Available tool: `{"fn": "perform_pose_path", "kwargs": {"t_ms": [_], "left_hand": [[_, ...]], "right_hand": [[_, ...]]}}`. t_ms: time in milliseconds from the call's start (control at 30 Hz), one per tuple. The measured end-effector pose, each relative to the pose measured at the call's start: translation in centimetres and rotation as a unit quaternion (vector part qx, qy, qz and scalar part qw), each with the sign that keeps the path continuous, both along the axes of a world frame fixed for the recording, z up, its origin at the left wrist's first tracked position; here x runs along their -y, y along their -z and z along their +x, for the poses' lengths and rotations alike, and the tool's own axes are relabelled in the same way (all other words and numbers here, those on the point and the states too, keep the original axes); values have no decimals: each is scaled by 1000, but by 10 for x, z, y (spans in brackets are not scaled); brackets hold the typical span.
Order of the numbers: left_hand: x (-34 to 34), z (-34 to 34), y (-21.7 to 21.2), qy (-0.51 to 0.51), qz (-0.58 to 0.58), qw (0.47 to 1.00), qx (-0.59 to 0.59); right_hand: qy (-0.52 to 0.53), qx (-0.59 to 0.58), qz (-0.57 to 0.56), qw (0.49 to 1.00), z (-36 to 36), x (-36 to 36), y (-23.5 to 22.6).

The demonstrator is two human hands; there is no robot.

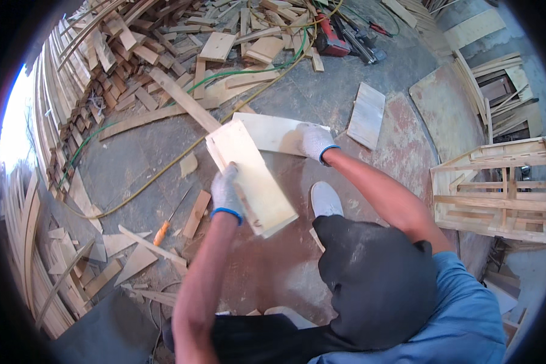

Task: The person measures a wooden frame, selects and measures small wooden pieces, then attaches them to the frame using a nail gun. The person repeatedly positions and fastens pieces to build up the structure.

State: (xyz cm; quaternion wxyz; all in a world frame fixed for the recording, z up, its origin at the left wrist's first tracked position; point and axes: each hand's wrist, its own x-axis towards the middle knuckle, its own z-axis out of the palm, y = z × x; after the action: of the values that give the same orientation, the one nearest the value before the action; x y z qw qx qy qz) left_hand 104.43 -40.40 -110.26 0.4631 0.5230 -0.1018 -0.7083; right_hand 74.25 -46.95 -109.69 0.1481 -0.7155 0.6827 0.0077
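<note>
A small stack of pale rectangular wooden boards [255,179] is gripped along its near left edge by my left hand [226,191], which wears a white glove with a blue cuff. My right hand [316,142], gloved the same way, is closed on the right end of a single pale board [267,131]. The far end of that board lies close to the top of the stack and is partly hidden by it; whether they touch I cannot tell. Another flat board [366,115] rests on the floor beyond my right hand.
A heap of wood offcuts [242,45] fills the far side, beside a red power tool [332,39]. Yellow hose [158,178] and green hose [224,74] cross the floor. Near my left forearm lies an orange-handled screwdriver [162,233]. A wooden frame [497,188] stands at right.
</note>
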Motion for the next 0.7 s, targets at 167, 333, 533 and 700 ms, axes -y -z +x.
{"fn": "perform_pose_path", "kwargs": {"t_ms": [167,333,533,700], "left_hand": [[7,-69,36,-99,48,993,-40],[16,-76,66,-131,31,990,42],[14,-99,23,-62,25,994,84],[16,-115,14,0,8,997,76]], "right_hand": [[67,-52,83,993,-2,36,0],[57,117,164,978,16,18,-21],[153,200,133,959,22,-43,-24],[267,253,103,924,7,-76,-15]]}}
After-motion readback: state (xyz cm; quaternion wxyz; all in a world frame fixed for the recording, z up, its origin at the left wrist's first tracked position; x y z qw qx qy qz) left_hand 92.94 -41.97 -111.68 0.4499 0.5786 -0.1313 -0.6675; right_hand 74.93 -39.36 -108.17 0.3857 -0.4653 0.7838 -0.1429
